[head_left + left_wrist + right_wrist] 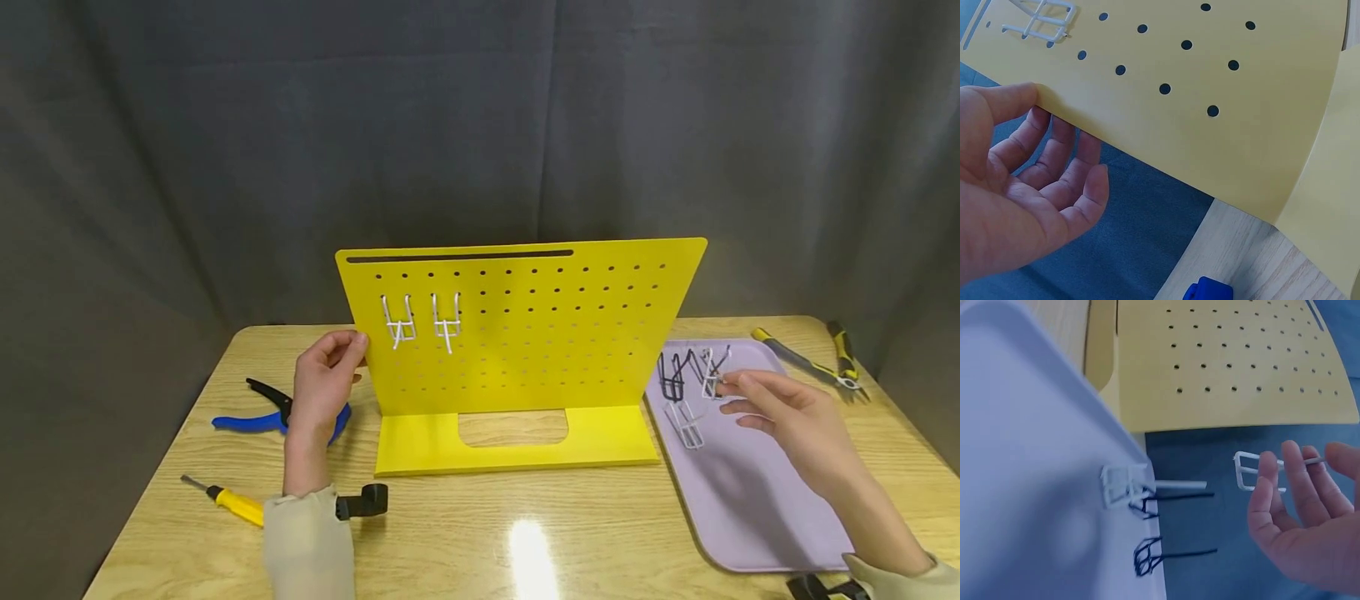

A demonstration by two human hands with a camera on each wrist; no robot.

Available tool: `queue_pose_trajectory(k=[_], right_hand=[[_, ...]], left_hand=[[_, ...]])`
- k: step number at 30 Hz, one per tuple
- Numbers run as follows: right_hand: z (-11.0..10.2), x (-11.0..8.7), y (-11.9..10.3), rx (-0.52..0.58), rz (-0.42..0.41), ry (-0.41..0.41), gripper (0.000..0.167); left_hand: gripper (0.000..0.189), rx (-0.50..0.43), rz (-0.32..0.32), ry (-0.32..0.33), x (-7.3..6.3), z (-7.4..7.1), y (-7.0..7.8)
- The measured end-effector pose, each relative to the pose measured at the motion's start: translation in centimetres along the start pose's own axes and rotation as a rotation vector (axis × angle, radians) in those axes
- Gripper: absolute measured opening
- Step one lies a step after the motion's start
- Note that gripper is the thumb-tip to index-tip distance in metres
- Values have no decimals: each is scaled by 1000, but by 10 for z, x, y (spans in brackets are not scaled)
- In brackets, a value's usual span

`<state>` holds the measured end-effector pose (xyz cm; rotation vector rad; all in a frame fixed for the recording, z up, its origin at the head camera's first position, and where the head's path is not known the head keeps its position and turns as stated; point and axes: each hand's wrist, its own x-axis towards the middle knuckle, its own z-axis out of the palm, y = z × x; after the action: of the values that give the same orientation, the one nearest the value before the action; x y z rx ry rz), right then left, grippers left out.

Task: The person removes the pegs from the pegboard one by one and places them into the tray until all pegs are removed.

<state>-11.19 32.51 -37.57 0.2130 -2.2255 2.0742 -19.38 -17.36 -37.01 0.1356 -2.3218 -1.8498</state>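
Observation:
A yellow pegboard (555, 358) stands on its base in the middle of the table, leaning back. Two white wire hooks hang at its upper left, one of them the left hook (400, 323), the other the right hook (447, 323). At the board's left edge my left hand (324, 379) grips it, thumb at the front and curled fingers behind, as the left wrist view shows. My right hand (806, 421) pinches another white wire hook (1249, 470) above the lilac tray (750, 500). On that tray lie a white hook (686, 427) and black hooks (672, 380).
Left of the board lie blue-handled pliers (251, 423) and a yellow screwdriver (238, 505). Beyond the tray, at the right, are two yellow-and-black hand tools, including long-handled pliers (798, 358). A dark curtain (480, 125) hangs behind the wooden table (442, 533).

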Motion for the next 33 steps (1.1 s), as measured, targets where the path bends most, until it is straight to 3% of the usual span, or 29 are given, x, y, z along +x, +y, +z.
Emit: queue_pose_trajectory(k=[3,14,20,25,33], right_hand=[[-9,-3,5,13,26,7,20],[-32,-9,24,-167,214,29,20],[-37,-8,35,-220,315,-21,21],[-40,-8,43,-179,317,-63,23],[-40,-3,47,-152,332,-56,21]], left_hand=[[39,4,-7,-5,0,0,0],[36,-3,12,-3,0,0,1],[35,-6,25,-1,0,0,0],[36,-6,18,-4,0,1,0],[35,-5,11,-1,1,0,0]])
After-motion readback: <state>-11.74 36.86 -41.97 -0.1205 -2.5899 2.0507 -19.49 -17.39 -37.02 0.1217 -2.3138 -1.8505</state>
